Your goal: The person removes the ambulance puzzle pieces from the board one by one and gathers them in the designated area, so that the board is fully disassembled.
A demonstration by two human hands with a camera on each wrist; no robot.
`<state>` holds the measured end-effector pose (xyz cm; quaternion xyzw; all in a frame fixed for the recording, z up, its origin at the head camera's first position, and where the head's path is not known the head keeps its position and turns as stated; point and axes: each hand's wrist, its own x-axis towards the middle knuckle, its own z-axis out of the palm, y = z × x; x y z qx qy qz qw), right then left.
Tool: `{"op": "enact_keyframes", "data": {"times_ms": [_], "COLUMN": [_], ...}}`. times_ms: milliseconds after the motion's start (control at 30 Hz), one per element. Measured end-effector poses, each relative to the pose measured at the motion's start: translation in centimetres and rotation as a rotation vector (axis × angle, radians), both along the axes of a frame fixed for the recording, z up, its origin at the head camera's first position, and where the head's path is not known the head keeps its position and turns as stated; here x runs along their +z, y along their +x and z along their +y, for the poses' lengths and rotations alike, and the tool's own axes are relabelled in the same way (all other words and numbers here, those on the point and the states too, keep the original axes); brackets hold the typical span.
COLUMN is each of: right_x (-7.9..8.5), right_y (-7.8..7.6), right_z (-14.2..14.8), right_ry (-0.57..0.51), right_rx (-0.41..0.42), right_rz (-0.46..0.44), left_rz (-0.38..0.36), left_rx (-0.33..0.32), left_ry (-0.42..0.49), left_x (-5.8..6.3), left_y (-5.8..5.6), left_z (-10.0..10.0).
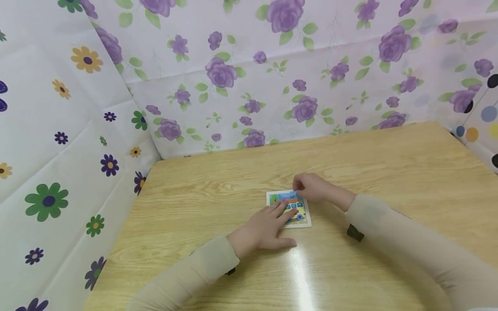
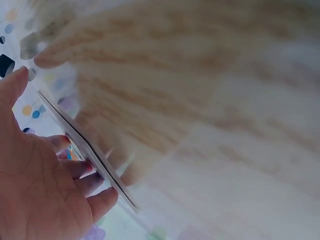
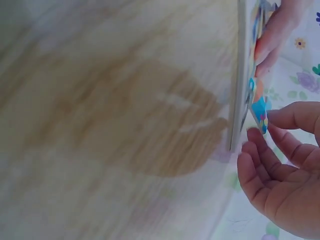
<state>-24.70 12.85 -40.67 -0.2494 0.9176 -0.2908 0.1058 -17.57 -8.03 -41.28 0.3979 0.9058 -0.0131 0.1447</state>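
A small white-framed picture puzzle [image 1: 308, 225], showing a yellow vehicle with blue wheels, lies flat on the wooden table. Across its left and middle part my left hand [image 1: 265, 229] rests with fingers spread and thumb held out to the side, covering some of the picture. My right hand [image 1: 314, 188] is at the far right corner of the puzzle. Between thumb and fingertips it pinches a blue and orange puzzle piece [image 3: 259, 107], which stands tilted up out of the frame in the right wrist view. The left wrist view shows the frame's thin edge [image 2: 90, 150] under my fingertips.
The wooden table [image 1: 202, 203] spreads out on all sides of the puzzle. A flowered cloth [image 1: 233, 108] hangs along its back edge, another [image 1: 70, 181] along the left. Light glares off the tabletop near the front.
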Motion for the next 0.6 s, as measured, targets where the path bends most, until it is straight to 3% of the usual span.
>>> {"op": "enact_keyframes", "data": {"times_ms": [367,600], "right_x": [0.8,1.1], "right_y": [0.1,0.3], "right_z": [0.1,1.2], "right_ry": [-0.120,-0.162], "right_rx": [-0.063,-0.113], "right_rz": [-0.052,-0.046], "left_rz": [0.009,0.000], "left_rx": [0.004,0.003], "left_ry": [-0.030,-0.022], "left_x": [0.7,0.1], "left_y": [-0.1,0.1], "left_z": [0.2,-0.1]}}
